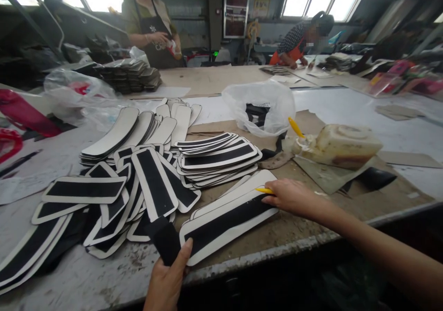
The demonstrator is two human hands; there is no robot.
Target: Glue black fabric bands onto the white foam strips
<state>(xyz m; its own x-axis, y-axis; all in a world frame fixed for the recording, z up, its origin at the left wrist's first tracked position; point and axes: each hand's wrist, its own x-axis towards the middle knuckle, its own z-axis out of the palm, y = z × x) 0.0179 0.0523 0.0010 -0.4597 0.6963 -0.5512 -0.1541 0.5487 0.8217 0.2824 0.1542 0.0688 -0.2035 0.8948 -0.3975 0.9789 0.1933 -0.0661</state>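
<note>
Workshop table [114, 281], panel pile [155, 179] at left. White-edged panel [228, 223] lies near front edge. Left hand [166, 278]: grip pinched on black strip [164, 238], thumb on panel. Right hand [289, 195]: grip closed round yellow stick [263, 190].

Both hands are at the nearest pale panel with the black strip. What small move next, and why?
Probably press the black strip flat along the pale panel with the right hand: that hand, holding a yellow tool, reaches the strip's right end, the left hand, holding spare black material, has its thumb at the left end, and the strip's lower edge looks slightly uneven.
</note>
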